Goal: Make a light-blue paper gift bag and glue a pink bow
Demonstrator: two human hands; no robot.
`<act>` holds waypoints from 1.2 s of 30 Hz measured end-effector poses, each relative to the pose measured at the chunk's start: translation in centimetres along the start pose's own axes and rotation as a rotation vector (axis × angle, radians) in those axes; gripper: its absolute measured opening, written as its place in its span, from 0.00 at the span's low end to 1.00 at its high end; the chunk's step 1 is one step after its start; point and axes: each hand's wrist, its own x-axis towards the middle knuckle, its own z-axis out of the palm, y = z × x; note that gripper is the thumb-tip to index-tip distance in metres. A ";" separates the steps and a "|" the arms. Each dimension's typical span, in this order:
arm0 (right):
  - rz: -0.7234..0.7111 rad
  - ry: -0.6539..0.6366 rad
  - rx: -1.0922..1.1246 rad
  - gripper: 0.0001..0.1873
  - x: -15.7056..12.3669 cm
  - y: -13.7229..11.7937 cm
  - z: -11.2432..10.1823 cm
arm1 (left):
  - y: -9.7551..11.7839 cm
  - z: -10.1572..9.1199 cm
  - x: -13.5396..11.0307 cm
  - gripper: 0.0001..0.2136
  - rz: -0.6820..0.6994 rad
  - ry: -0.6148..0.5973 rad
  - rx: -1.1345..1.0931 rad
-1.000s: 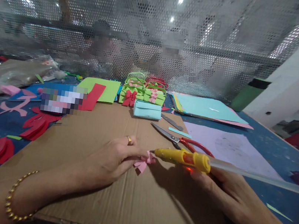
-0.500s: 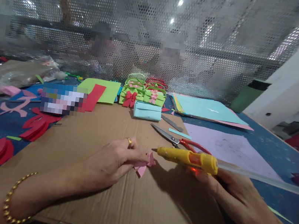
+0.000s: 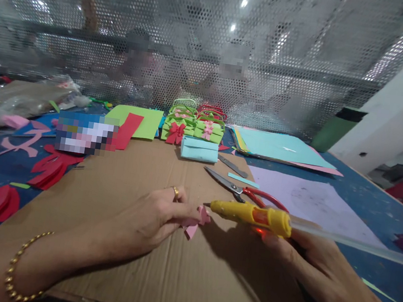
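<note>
My left hand (image 3: 153,217) pinches a small pink paper bow (image 3: 195,221) just above a brown cardboard sheet (image 3: 153,270). A gold ring is on one finger and a beaded bracelet on the wrist. My right hand (image 3: 299,246) is wrapped round a yellow glue gun (image 3: 252,214), held level with a clear glue stick sticking out of its back. The gun's tip points left and sits right at the bow.
Red-handled scissors (image 3: 241,190) lie just behind the glue gun. A light blue paper box (image 3: 198,149) and green paper baskets with bows (image 3: 194,124) stand at the cardboard's far edge. Stacked coloured sheets (image 3: 281,148) lie back right, red paper cut-outs (image 3: 51,169) left. People sit beyond a perforated screen.
The glue gun's tip drew back slightly to the right from the bow, then settled close to it again. My left hand keeps its pinch on the bow with hardly any shift.
</note>
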 end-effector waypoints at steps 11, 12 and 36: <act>-0.064 -0.164 -0.014 0.19 0.2 -0.7 -0.2 | -0.1 0.2 -0.2 0.13 -0.016 0.002 -0.008; -0.067 -0.173 -0.007 0.19 0.3 -0.7 -0.2 | 0.0 0.2 -0.2 0.13 -0.019 0.000 -0.011; -0.116 -0.050 -0.056 0.20 -0.2 0.3 -0.5 | 0.1 -0.1 0.0 0.14 -0.096 -0.037 0.063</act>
